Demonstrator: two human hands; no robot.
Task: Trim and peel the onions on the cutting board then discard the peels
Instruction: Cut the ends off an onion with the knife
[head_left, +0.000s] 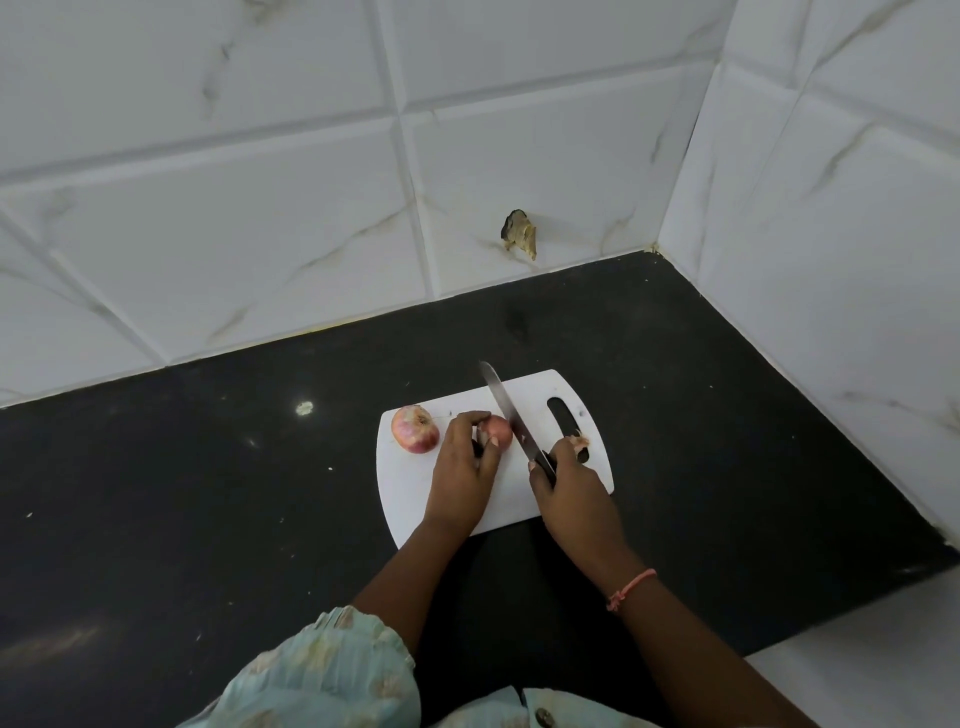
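No brand, label or readable writing appears on any item in view. The left hand (464, 457) lies palm-down on the white cutting board (415, 499), its fingers (475, 418) curled over the held onion (497, 430) and pinning it near the board's middle. The right hand (566, 480) is wrapped around the dark handle of the knife (506, 410), with a pink thread bracelet (631, 588) on its wrist. The blade angles away from the person and sits against the right side of the held onion; whether the edge has entered the flesh cannot be told from this view. A second onion (414, 428), unpeeled, rests on the board's left part, just beside the left hand. A small pale scrap (581, 441), possibly a trimmed onion end, lies by the board's handle slot (563, 421). The board sits on a black desk (208, 493) with scattered light specks. White marble-pattern wall tiles (260, 182) enclose a corner, and one tile has a chipped hole (518, 234). A light patterned sleeve (332, 670) shows at the bottom.
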